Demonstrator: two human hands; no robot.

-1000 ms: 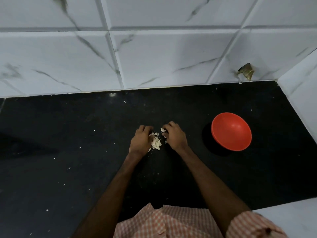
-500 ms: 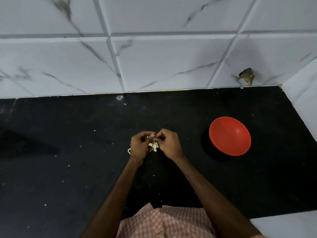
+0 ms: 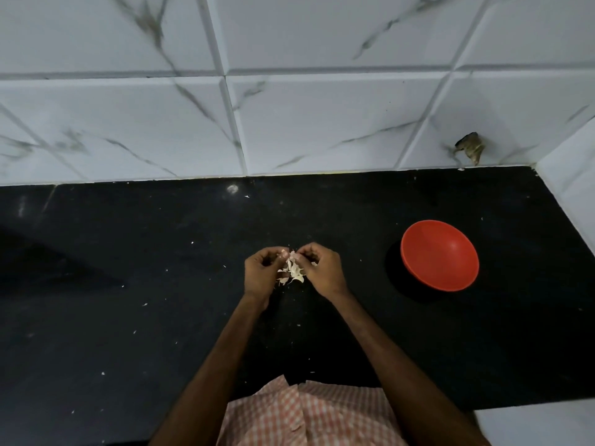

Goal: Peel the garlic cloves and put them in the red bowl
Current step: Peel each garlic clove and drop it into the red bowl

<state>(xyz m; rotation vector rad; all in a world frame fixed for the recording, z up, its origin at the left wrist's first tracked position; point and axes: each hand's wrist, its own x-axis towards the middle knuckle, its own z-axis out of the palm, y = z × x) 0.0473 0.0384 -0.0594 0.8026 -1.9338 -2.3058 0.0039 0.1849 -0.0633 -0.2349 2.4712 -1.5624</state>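
Head view, so you're looking down past the arms. The white marbled wall tiles point(image 3: 322, 123) fill the top, and the black worktop point(image 3: 128, 317) takes up the rest. The red bowl point(image 3: 439, 255) sits on the worktop, off to the right and well apart from the hands. I can't see any clove inside it, so I'd say the job is at an early stage.

The left hand point(image 3: 260, 275) and right hand point(image 3: 322, 272) are nearly touching at the middle of the worktop. Both have their fingers curled in and are pinching the same bit of garlic point(image 3: 293, 268) between the fingertips, with pale papery skin hanging down between them. To me that's the peeling step, mid-clove. I can't tell if it's one clove or a small cluster, it's just too small.

Next move, I reckon, is to strip off the last of the skin, then carry the bare clove right and drop it in the bowl. It's fiddly fingertip work and the thing is slippery.

Tiny skin flecks point(image 3: 145, 304) are scattered over the worktop. There are no brands, labels or writing anywhere that I can read.
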